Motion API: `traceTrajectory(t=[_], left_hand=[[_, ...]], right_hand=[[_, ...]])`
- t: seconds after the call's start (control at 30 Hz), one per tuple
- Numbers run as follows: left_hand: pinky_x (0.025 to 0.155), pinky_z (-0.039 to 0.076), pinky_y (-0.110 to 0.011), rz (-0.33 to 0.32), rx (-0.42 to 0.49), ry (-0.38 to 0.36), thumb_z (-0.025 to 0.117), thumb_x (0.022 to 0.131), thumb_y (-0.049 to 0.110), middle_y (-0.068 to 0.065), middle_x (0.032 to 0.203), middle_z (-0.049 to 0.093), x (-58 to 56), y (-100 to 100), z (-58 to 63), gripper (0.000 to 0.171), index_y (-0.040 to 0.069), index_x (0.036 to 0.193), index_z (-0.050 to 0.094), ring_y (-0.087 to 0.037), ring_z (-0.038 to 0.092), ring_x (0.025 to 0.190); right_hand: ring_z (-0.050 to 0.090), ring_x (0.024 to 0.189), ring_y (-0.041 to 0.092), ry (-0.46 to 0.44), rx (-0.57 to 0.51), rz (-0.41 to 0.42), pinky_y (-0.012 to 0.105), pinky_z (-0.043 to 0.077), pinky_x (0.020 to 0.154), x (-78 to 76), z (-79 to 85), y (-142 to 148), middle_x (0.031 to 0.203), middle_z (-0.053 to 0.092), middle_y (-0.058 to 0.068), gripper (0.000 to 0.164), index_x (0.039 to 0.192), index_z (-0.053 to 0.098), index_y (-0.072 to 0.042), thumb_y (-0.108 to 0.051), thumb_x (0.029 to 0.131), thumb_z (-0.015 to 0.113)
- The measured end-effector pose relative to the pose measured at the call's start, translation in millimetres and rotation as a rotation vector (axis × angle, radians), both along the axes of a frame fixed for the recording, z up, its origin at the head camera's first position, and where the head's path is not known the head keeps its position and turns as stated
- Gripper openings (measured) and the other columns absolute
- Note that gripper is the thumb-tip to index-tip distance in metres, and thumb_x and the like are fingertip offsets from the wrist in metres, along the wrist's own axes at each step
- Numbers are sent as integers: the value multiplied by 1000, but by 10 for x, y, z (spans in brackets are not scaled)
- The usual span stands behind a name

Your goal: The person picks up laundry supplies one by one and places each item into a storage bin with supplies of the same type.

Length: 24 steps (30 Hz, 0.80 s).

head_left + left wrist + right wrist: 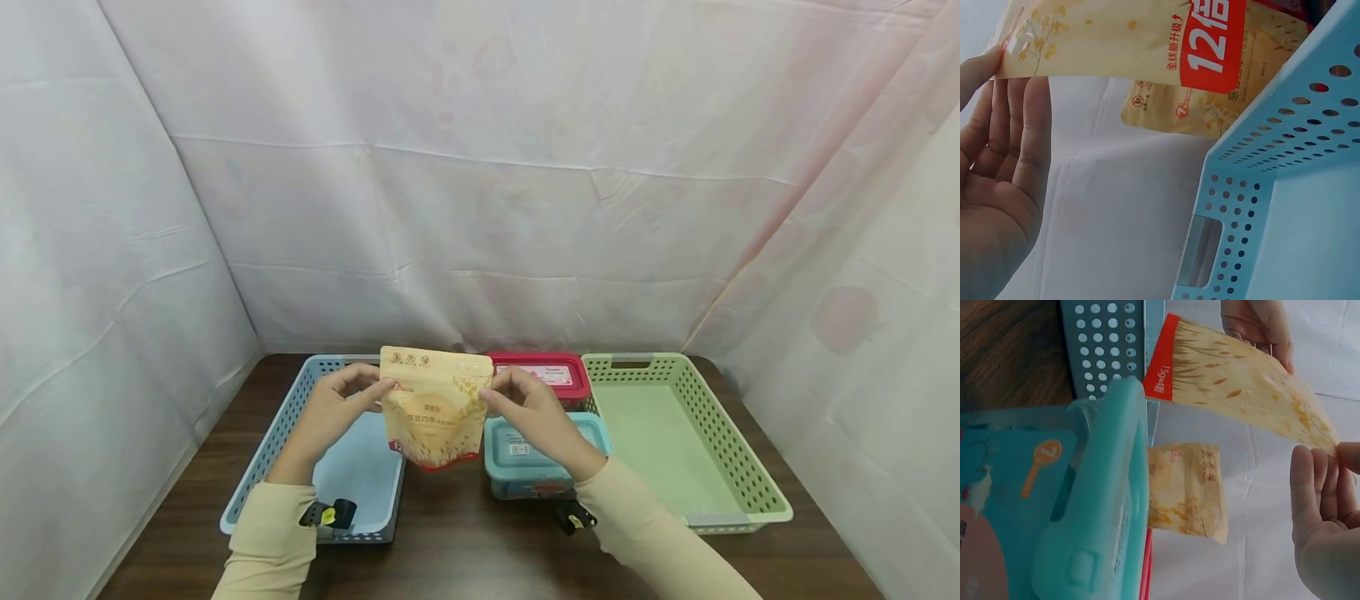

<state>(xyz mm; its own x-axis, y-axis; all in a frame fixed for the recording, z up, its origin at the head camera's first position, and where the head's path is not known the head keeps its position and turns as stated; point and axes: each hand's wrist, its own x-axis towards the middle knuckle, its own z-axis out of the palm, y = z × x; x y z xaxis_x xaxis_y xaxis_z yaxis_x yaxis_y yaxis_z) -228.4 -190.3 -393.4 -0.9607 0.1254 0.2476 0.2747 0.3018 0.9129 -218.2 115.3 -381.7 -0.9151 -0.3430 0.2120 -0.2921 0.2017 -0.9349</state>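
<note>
A yellow snack pouch with a red band along its bottom is held up over the table, printed front towards me. My left hand pinches one side edge between thumb and fingers. On the opposite edge, my right hand pinches it the same way, as the right wrist view also shows with the pouch slightly bowed. A second yellow pouch stands farther back, beyond the teal-lidded container; in the head view the held pouch hides it.
A blue perforated basket stands at the left, partly under my left forearm. Right of centre are the teal-lidded container and a red-lidded box behind it. A green basket stands at the right on the dark wooden table.
</note>
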Motion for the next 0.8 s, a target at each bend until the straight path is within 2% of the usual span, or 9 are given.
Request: traceTrajectory(t=[0.23, 0.43, 0.67, 0.8], left_hand=[[75, 60, -35, 50, 50, 34, 73, 94, 29, -11, 100, 67, -1, -17, -9, 32, 4, 113, 70, -18, 66, 91], [77, 59, -33, 115, 37, 16, 73, 94, 35, -11, 103, 67, -4, -33, -34, 37, 5, 115, 70, -18, 64, 95], [77, 59, -30, 210, 31, 23, 72, 93, 41, -11, 107, 67, 3, -82, -51, 45, 4, 120, 69, -15, 65, 93], [76, 58, -27, 261, 38, 25, 72, 93, 42, -11, 110, 67, 7, -115, -60, 47, 4, 121, 70, -12, 65, 90]], right_hand=[[67, 89, 32, -11, -73, -5, 48, 57, 83, -4, -10, -106, 102, 62, 11, 22, 106, 62, -4, -23, 97, 70], [65, 86, 38, -10, -106, -34, 41, 59, 78, -25, -34, -187, 97, 62, 10, 19, 102, 63, -5, -21, 96, 71], [65, 82, 25, 15, -117, -29, 32, 58, 74, -82, -48, -311, 98, 63, 9, 21, 104, 64, -6, -25, 96, 71], [65, 84, 25, 11, -135, -31, 31, 57, 73, -120, -51, -394, 101, 63, 7, 22, 105, 65, -7, -27, 96, 71]])
